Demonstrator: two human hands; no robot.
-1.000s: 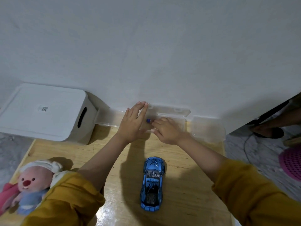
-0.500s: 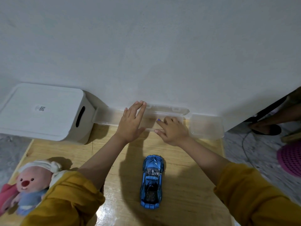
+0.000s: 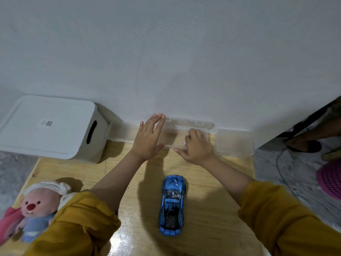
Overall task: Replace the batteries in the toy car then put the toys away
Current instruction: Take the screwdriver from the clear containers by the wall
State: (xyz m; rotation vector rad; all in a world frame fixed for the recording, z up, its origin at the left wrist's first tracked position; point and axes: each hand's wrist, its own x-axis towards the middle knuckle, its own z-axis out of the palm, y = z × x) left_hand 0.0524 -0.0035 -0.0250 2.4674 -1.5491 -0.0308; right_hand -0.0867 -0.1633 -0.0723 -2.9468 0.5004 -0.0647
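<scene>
A blue toy car [image 3: 172,205] stands on the wooden board [image 3: 212,200], nose toward the wall. A long clear plastic case [image 3: 121,133] lies along the wall's foot. My left hand [image 3: 148,139] lies flat on the case with straight fingers. My right hand [image 3: 197,147] rests on the case's right part, fingers curled down over it, thumb stretched along its front edge. A small bluish-pink item [image 3: 184,143] shows inside the case at my right fingertips; what it is cannot be told.
A white lidded storage box [image 3: 46,126] stands at the left against the wall. A small clear square tub [image 3: 234,143] sits right of the case. A pink plush toy [image 3: 35,204] lies at the lower left. A pink basket [image 3: 330,179] and someone's foot [image 3: 302,143] are at the right.
My right hand slid rightward along the clear case while my left hand stayed flat on it. The small blue item at my right fingers moved right with the hand.
</scene>
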